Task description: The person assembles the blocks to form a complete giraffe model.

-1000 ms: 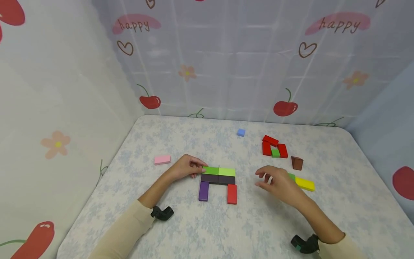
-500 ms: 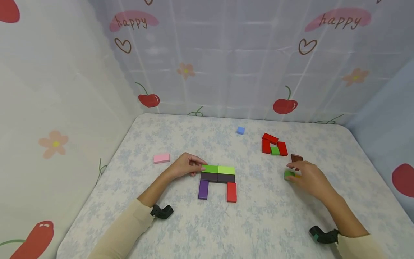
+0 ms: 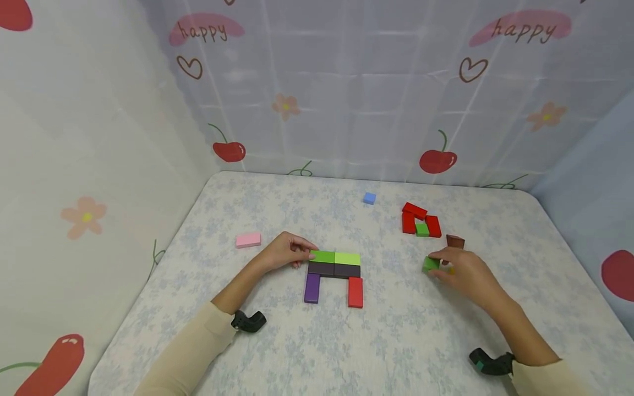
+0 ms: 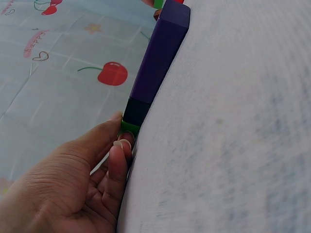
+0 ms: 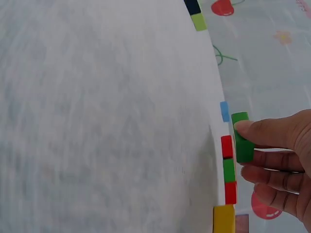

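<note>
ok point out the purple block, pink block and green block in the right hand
purple block (image 3: pixel 311 288), head view, on its upper face
pink block (image 3: pixel 248 240), head view, on its upper face
green block (image 5: pixel 244 151), right wrist view, on its camera-facing side

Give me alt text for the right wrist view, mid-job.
The right hand pinches a green block above a pale tabletop. Nearby lie a blue block, two red blocks flanking a second green block, and a yellow block partly hiding a brown block.

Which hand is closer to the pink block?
Left. The left hand is beside the pink block, a little apart from it; the right hand, holding a green block, is well across the table.
</note>
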Available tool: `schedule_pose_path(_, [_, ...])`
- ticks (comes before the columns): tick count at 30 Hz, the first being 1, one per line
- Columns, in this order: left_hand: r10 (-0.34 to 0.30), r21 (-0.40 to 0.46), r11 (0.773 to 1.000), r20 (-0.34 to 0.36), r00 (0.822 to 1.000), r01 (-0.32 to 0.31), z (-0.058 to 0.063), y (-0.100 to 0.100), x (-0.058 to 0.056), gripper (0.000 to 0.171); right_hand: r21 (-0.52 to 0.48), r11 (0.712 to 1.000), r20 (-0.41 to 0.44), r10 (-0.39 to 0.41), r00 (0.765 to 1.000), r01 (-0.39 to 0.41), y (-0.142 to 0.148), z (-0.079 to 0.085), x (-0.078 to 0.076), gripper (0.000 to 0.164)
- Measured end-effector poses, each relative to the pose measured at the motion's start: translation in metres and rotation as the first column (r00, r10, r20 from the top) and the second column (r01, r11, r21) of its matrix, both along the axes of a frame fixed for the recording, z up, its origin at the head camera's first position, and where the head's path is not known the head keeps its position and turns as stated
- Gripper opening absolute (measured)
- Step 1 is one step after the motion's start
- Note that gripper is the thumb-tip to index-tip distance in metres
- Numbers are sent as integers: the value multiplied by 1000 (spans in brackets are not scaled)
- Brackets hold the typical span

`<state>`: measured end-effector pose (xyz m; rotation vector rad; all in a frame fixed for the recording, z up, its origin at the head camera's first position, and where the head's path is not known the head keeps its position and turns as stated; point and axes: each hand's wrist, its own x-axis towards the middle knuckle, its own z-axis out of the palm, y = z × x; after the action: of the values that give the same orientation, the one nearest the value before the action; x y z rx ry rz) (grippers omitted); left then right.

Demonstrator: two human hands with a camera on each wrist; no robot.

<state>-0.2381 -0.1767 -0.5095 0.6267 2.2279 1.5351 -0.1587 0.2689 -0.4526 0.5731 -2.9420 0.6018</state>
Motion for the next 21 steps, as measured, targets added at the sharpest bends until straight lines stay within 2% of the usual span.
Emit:
schedule_pose_path(15, [5,2,1000,9,1000,-5,2,0,0,22,-75,975,-28,208,978,-210,-83,13,31,40])
schedule_pose_path(21, [6,-1,1000,11,1000,-6,2,0,1,22,-90,943,-59,316,947,-320,-114,17,46,38])
